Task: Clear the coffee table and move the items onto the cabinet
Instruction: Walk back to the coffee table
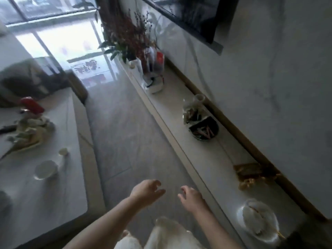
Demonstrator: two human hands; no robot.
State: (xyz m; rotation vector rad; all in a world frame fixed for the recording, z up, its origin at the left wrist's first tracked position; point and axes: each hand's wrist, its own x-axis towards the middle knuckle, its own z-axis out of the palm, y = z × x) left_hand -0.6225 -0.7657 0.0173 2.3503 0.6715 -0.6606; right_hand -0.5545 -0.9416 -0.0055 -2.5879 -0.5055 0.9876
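Both of your hands hang in the air over the grey tiled floor, between the coffee table and the cabinet. Your left hand is empty, its fingers loosely curled and spread. Your right hand is also empty, fingers relaxed and slightly bent, just beside the cabinet's front edge. The two hands are near each other but do not touch.

The coffee table, the pale bench on your left, carries a white bowl, a small white cup just beyond it, a tray of crumpled pale scraps and a red object behind the tray. The frame is blurred, so you cannot tell what the scraps are.

The cabinet, the long low bench along the wall on your right, holds a white plate with pale wrappers and a thin stick at its near end. Farther along lie a brown and yellow packet against the wall, a dark divided dish with small sticks in it, and a clear jar touching the dish. Beyond these stand a white container, a red-labelled pack and a vase of dark red branches. A dark screen hangs on the wall above.
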